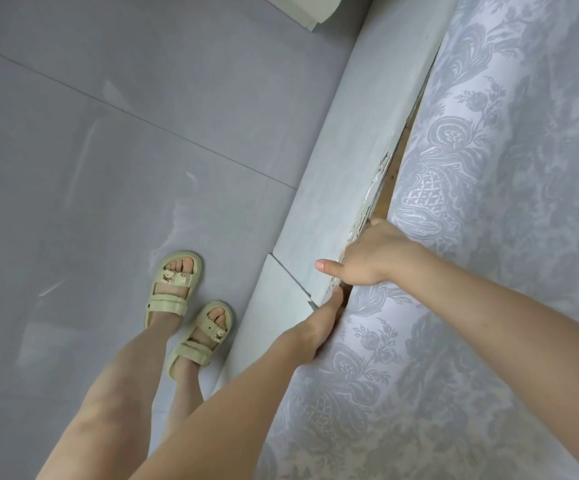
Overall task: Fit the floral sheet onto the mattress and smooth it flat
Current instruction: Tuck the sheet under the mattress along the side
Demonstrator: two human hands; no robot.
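Observation:
The floral sheet (489,209), pale lilac with grey-blue flower patterns, covers the mattress along the right side of the view. Its edge runs down into the narrow gap beside the grey bed frame rail (347,161). My right hand (374,258) presses against the sheet at that gap, fingers pushed down between mattress and rail and hidden, thumb sticking out over the rail. My left hand (322,323) is just below it, fingers tucked into the same gap against the sheet's side. Whether either hand grips cloth is hidden.
The rail's paint is chipped near my right hand, with bare wood showing in the gap (390,188). My feet in pale green sandals (174,289) stand on the grey tiled floor (108,168) left of the bed. A pale object (309,8) sits at the top edge.

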